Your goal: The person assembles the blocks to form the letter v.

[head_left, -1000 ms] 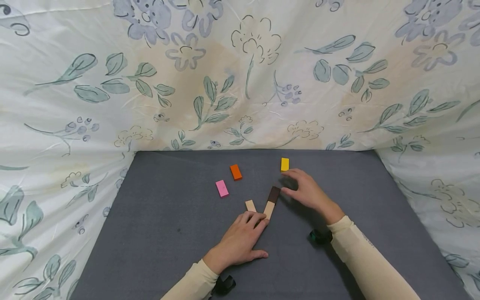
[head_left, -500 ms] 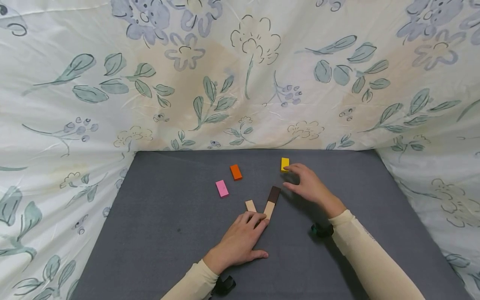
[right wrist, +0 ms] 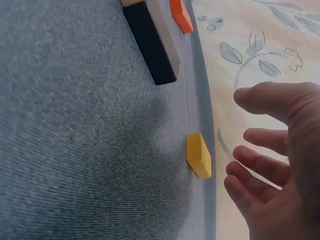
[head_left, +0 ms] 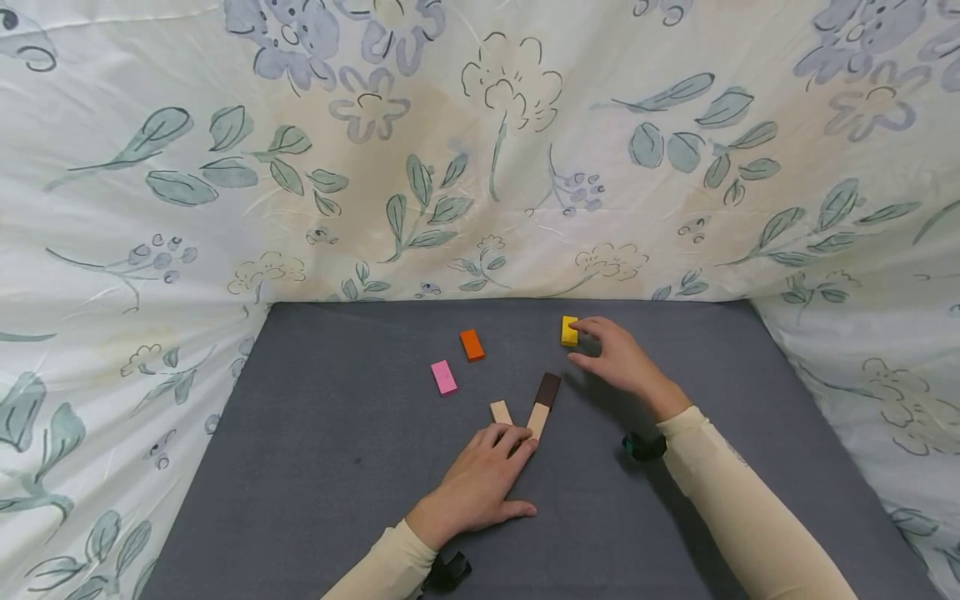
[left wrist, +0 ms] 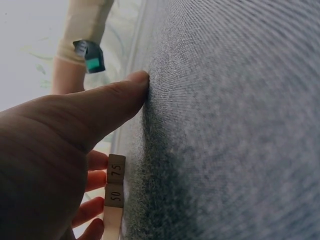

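Observation:
My left hand [head_left: 483,479] rests its fingertips on small wooden blocks laid on the table, partly hiding them. A light wood block [head_left: 500,411] and another light wood block [head_left: 537,419] stick out beyond the fingers. In the left wrist view, block ends marked 75 [left wrist: 116,167] and 50 [left wrist: 114,195] stand beside those fingers. A dark brown block [head_left: 547,389] lies end to end with the right-hand light one. My right hand [head_left: 624,364], fingers spread and thumb apart, hovers beside a yellow block [right wrist: 198,155] and holds nothing. The forefinger overlaps that block in the head view; contact is unclear.
An orange block [head_left: 472,345] and a pink block [head_left: 444,377] lie left of centre on the grey cloth-covered table [head_left: 315,450]. Floral fabric [head_left: 480,167] hangs along the back and both sides, meeting the table just behind the yellow block.
My right hand has moved slightly away from the dark brown block, farther back towards the yellow block. The left hand and the blocks have stayed in place.

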The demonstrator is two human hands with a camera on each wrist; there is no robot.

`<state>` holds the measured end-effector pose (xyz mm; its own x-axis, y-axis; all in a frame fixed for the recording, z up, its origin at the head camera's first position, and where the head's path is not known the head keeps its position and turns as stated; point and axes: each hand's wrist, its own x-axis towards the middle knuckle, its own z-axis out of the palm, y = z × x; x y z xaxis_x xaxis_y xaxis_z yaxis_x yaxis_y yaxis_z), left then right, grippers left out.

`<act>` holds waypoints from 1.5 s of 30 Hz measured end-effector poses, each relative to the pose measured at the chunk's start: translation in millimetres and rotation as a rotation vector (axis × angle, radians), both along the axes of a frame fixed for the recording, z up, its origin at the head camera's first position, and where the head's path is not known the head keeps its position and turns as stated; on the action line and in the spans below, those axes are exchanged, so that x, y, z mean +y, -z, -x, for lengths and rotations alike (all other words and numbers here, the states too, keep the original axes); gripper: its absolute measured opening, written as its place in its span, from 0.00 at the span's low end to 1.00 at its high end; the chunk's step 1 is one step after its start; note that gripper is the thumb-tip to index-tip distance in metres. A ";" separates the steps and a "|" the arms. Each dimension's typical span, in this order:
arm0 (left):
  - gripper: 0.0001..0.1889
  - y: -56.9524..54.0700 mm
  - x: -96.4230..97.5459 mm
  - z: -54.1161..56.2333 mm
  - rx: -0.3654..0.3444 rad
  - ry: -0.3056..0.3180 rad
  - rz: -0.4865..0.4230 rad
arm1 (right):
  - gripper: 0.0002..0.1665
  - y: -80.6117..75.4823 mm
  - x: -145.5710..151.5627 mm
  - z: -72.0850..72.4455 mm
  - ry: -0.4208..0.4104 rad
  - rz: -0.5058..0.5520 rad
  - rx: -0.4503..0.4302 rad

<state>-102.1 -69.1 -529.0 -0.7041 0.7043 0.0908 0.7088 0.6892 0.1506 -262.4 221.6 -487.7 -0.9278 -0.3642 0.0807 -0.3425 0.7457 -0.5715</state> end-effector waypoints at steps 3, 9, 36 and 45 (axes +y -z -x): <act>0.47 0.4 -0.4 -0.3 -0.001 0.001 0.000 | 0.36 -0.4 -0.2 1.2 -0.004 0.001 0.004; 0.47 1.1 -0.6 -0.6 0.002 0.001 -0.010 | 0.36 -2.3 0.4 6.2 -0.021 0.009 0.019; 0.47 2.5 -2.1 -0.3 0.004 0.005 -0.018 | 0.39 -10.1 4.7 35.7 -0.054 -0.026 -0.045; 0.47 2.1 -2.3 -0.3 0.006 0.004 -0.015 | 0.41 -6.8 6.4 44.0 -0.075 -0.041 -0.053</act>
<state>-101.8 -71.4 -531.0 -0.7007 0.7056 0.1055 0.7125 0.6841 0.1563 -306.4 228.0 -480.9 -0.9002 -0.4352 0.0158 -0.3686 0.7419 -0.5602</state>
